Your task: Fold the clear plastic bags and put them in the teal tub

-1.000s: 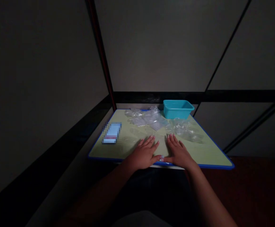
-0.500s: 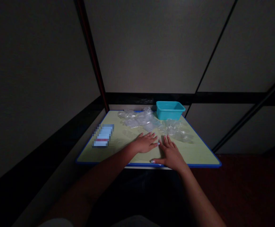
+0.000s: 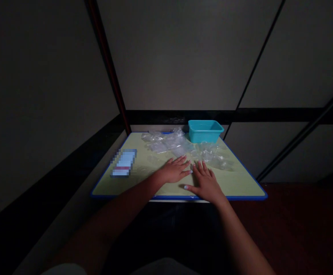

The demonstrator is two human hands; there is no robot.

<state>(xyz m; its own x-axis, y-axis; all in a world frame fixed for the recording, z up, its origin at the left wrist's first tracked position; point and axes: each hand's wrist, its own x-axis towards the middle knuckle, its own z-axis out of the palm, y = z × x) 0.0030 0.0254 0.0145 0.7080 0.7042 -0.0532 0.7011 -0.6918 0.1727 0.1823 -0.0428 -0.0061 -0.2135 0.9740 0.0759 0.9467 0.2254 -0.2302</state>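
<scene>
My left hand (image 3: 174,170) lies flat near the middle of the table, fingers stretched out and pointing away and to the right. Beside it my right hand (image 3: 206,181) rests palm down, its fingers spread and its thumb out to the left. Neither hand grips anything that I can see; what is under the palms is hidden. Just beyond the fingertips lie crumpled clear plastic bags (image 3: 173,143). More clear plastic (image 3: 212,154) is spread beyond my right hand, in front of a turquoise bin (image 3: 203,135).
The pale yellow table (image 3: 241,187) has a blue edge and stands against a panelled wall (image 3: 178,57). A blurred-out flat object with a bright face (image 3: 124,162) lies at its left side. Dark red floor (image 3: 292,229) shows at the right.
Both hands have slid slightly forward, and the right thumb has moved up from the table's front edge. The plastic and the bin keep their places; the view has shifted a little.
</scene>
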